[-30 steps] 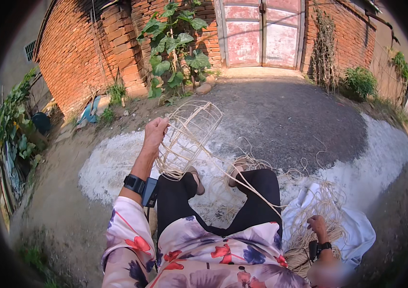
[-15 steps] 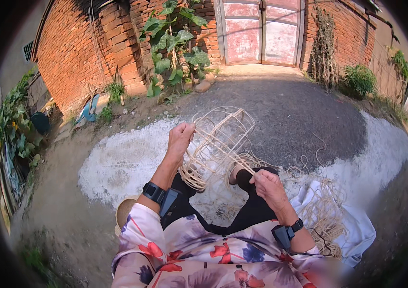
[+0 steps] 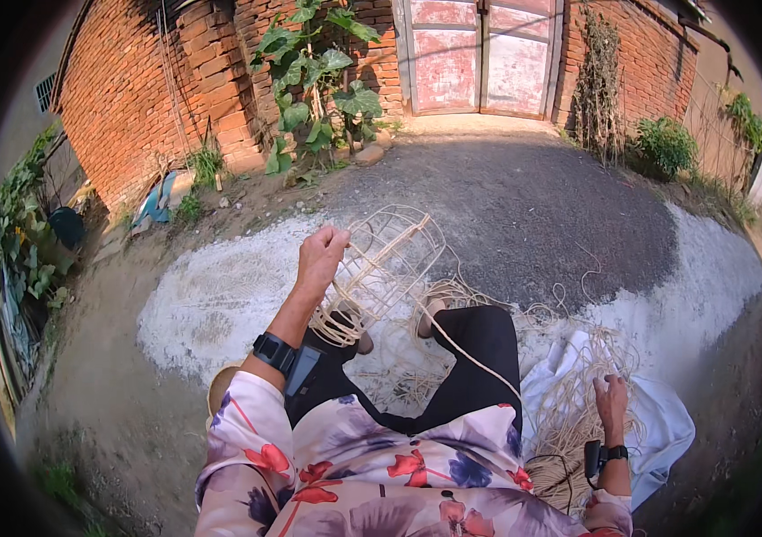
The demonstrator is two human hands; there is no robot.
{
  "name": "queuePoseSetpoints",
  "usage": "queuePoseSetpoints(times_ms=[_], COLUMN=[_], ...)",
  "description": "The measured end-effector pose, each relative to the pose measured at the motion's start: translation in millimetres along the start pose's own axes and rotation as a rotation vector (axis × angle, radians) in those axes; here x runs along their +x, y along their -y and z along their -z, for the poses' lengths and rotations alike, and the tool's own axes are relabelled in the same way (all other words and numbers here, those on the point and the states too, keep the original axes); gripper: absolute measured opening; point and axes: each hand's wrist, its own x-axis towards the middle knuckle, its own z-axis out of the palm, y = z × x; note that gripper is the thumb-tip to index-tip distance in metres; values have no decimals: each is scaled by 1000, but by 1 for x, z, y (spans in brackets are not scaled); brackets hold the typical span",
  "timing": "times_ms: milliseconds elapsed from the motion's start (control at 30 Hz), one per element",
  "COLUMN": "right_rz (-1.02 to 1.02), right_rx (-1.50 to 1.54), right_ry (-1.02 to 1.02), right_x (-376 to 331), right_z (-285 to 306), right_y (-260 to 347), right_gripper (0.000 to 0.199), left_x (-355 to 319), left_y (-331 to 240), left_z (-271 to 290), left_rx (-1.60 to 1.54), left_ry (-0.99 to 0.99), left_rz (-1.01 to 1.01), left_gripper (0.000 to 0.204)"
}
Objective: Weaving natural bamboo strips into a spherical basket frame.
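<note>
My left hand (image 3: 320,259) is closed on the rim of an openwork wicker basket frame (image 3: 395,245), made of pale, thin strands. The frame is tilted over my knees, its ribs wide apart at the far end and its coils denser near my left knee. A long loose strand (image 3: 479,360) runs from it across my right thigh. Off to the right, my right hand (image 3: 612,398) is over a tangled pile of pale strands (image 3: 569,447), fingers slightly bent and apart, with nothing plainly held in them.
The strand pile lies on a white cloth sack (image 3: 663,421). More strands (image 3: 417,380) lie between my feet. A round woven piece (image 3: 220,387) sits beside my left hip. Ahead are a leafy climbing plant (image 3: 316,85), brick walls (image 3: 139,98) and a faded red double door (image 3: 444,63).
My right hand has let go of the strand by the basket frame and moved right, over the pile. The strand now lies across my thigh. My left hand still holds the frame.
</note>
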Motion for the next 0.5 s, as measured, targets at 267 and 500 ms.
queuePoseSetpoints(times_ms=[267,500], right_rz=[512,701], right_rx=[936,978], right_ry=[806,802], right_x=[-7,10], right_z=[20,77], right_y=[308,336], right_gripper=[38,28], left_x=[-20,-78], left_y=[-3,2], left_z=[-24,-43], left_rx=[161,317], left_ry=[79,283], left_rz=[-97,-288], left_gripper=[34,28])
